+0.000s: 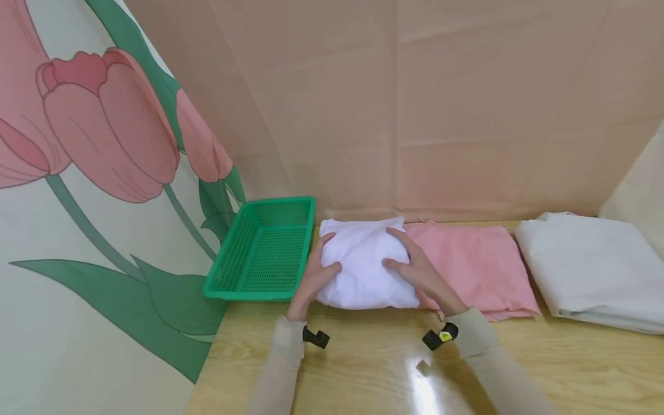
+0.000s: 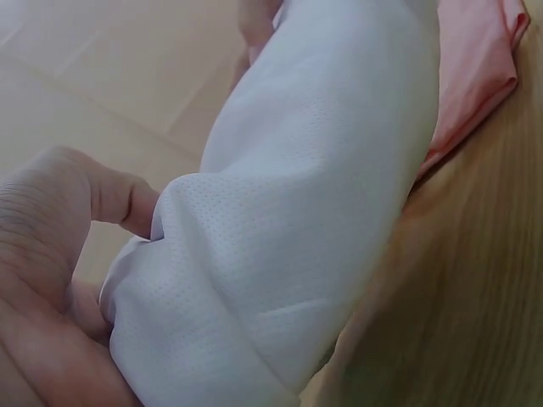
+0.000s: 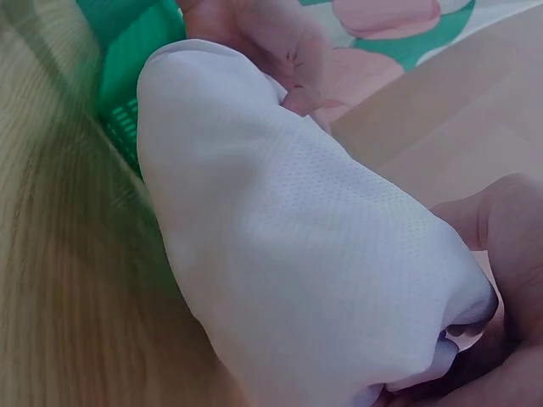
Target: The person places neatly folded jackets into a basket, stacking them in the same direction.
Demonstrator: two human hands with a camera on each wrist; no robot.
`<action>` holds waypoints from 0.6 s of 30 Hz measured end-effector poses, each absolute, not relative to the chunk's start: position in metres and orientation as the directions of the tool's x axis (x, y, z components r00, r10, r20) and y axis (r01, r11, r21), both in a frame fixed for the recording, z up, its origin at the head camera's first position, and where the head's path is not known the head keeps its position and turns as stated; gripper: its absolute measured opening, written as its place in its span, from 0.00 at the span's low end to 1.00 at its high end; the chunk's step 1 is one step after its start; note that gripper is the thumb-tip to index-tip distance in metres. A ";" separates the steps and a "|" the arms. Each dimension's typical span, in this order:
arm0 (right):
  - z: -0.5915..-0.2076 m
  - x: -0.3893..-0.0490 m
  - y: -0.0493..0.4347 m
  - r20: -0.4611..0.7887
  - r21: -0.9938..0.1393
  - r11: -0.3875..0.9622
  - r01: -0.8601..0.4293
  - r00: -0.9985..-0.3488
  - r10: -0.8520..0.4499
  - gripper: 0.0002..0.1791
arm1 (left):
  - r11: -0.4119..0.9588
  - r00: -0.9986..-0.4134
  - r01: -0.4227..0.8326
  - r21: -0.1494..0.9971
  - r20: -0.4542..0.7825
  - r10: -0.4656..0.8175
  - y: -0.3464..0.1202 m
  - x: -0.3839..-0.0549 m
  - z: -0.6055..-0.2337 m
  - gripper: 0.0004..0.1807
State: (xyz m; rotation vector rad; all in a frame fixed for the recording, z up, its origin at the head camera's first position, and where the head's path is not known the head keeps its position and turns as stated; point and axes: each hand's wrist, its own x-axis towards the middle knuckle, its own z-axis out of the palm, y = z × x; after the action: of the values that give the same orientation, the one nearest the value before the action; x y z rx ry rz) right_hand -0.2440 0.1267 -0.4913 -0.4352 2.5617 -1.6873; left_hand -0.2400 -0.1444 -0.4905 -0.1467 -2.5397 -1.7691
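Note:
Both hands grip a folded white cloth bundle (image 1: pixel 363 271) from its two sides, in the middle of the head view. My left hand (image 1: pixel 315 272) has its thumb on the near face and its fingers round the left edge. On the opposite side, my right hand (image 1: pixel 417 268) holds the right part in the same manner. Fine perforations show on the white fabric (image 2: pixel 280 195) in the left wrist view. The right wrist view shows the cloth (image 3: pixel 280 220) bunched up near the right fingers; some fingertips are hidden behind it.
Left of the bundle stands a green plastic basket (image 1: pixel 254 294) with mesh walls. A folded pink cloth (image 1: pixel 477 265) lies to the right, partly behind the right hand. Farther right is a folded pale grey cloth (image 1: pixel 596 271). All are on a wooden table (image 1: pixel 363 369) against a draped wall.

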 end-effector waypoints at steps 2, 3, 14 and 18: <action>-0.487 -0.245 0.126 0.134 -0.900 0.373 -0.225 -0.957 -0.255 0.45 | 0.349 -0.993 0.119 0.930 0.106 0.055 -0.146 -0.240 -0.484 0.46; -0.484 -0.246 0.126 0.140 -0.898 0.375 -0.231 -0.957 -0.256 0.45 | 0.348 -0.992 0.127 0.929 0.114 0.059 -0.146 -0.240 -0.480 0.46; -0.449 -0.246 0.114 0.134 -0.889 0.388 -0.242 -0.949 -0.285 0.44 | 0.305 -0.991 0.134 0.943 0.120 0.067 -0.165 -0.240 -0.450 0.38; -0.440 -0.246 0.111 0.125 -0.905 0.354 -0.234 -0.944 -0.305 0.43 | 0.270 -0.990 0.136 0.953 0.119 0.077 -0.173 -0.238 -0.441 0.37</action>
State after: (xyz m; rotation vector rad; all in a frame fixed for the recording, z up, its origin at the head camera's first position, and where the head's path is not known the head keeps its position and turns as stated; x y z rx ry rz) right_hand -0.2458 0.1109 -0.4397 -0.5046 2.5314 -1.6753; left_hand -0.2384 -0.1733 -0.4412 -0.2066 -2.4641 -1.8581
